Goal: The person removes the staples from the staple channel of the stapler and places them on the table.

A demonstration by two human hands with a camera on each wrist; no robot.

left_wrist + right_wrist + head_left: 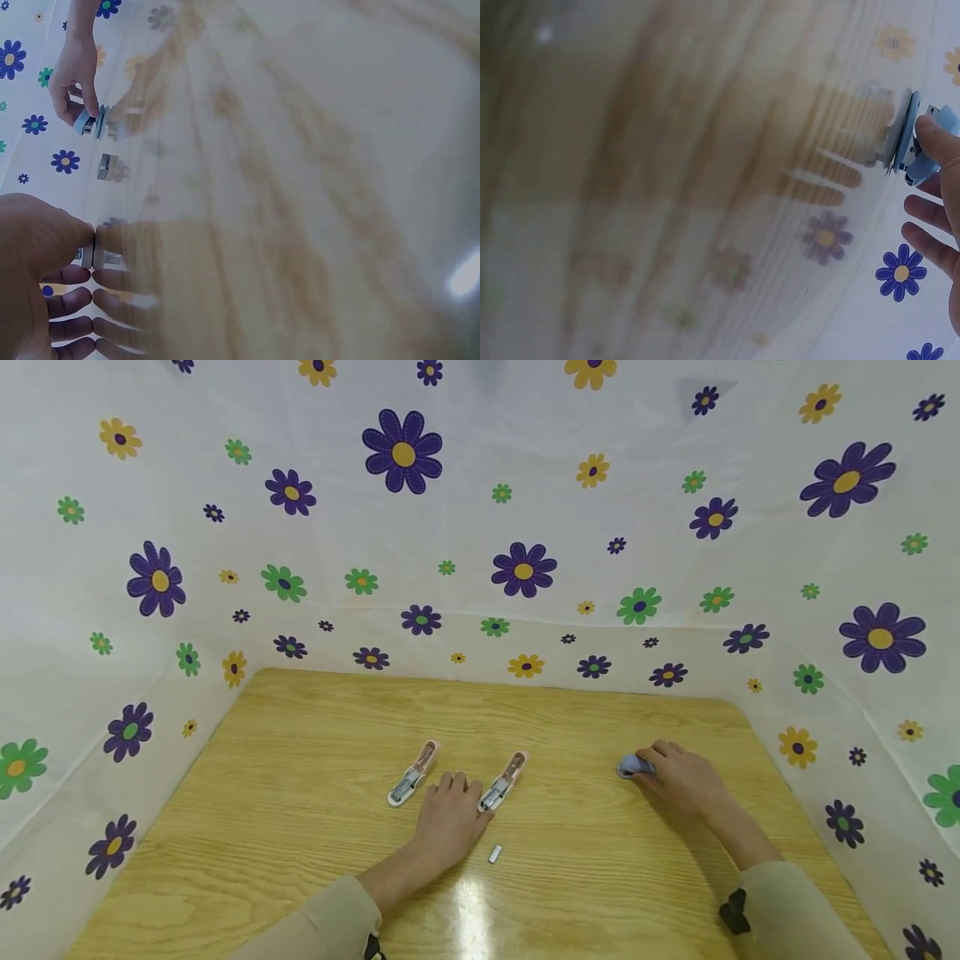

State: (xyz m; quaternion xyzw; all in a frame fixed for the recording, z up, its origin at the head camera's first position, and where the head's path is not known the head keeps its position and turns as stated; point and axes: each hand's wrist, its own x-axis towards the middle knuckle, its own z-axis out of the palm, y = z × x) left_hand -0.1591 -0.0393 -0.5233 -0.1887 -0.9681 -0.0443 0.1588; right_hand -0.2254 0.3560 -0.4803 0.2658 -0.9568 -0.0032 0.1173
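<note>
Between the thumb and index finger of my left hand (pixel 450 827) is the near end of a pale, slim stapler (pixel 513 767) with a metal inner part. In the left wrist view the other fingertips touch the tabletop beside it. A similar stapler (pixel 413 774) lies just left of this hand. On the right, my right hand (pixel 686 777) grips a small light-blue stapler (pixel 635 766) at the tabletop. The right wrist view shows the thumb on its upper part (pixel 949 124), its base (pixel 907 135) against the table and two other fingers extended.
A small silvery strip (pixel 495 854), like a piece of staples, lies in front of my left hand. The glossy wooden table (pixel 300 727) meets flower-patterned white sheets (pixel 450 527) at the back and both sides.
</note>
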